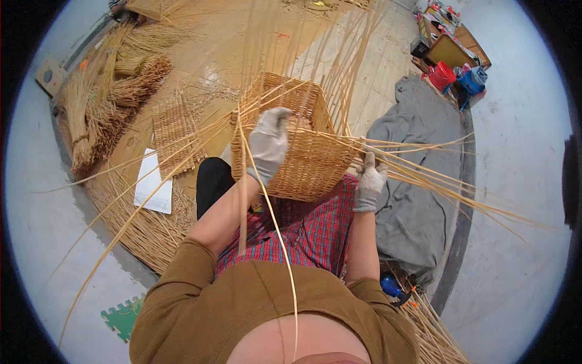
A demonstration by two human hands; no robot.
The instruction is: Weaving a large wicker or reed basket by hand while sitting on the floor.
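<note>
A woven willow basket rests over my lap, tilted, with long loose canes fanning up and out from its rim. My left hand, in a pale glove, is raised at the basket's left front rim with its fingers curled; what they hold, if anything, I cannot make out. My right hand, also gloved, grips canes at the basket's right corner. Several long canes cross beside my left wrist and run down over my body.
A woven panel and a white board lie to my left, near cane bundles. A grey cloth lies to my right. A red bucket, wooden crate and blue items stand at the back right. A person shows partly at top left.
</note>
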